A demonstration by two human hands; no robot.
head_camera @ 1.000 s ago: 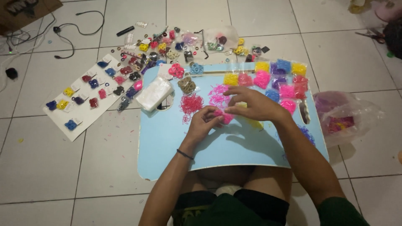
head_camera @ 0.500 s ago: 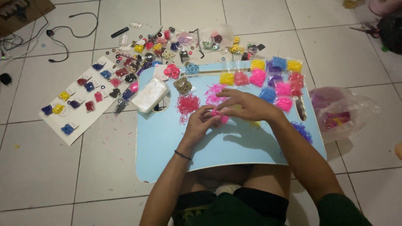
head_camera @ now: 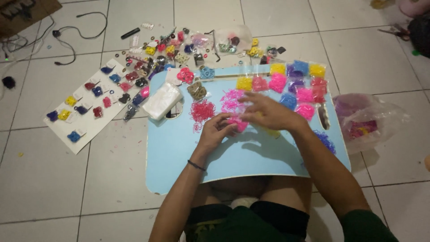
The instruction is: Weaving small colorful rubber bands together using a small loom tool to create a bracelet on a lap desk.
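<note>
**On the blue lap worktop: sorting small pink elastic bands by hand**

Head view. On the light-blue worktop, which is resting over the seated person's legs, both hands are meeting at a small heap of pink bands. The left hand is pinching into the near edge of the heap, its grip narrow on a few bands, though exactly how many cannot be told. The right hand is lying over the far side with fingers spread and slightly blurred; whether its grip is holding anything cannot be told. A looser scatter of red-pink bands is lying just to the left, apart from the heap, and filled packets of bands in yellow, pink, blue and purple are lining the far edge. A stack of clear empty bags is sitting at the far-left corner. A white card of coloured clips is lying on the floor tiles. Judged from this, the step is going best with light fingertip pinches, keeping the two colours from mixing.
</note>
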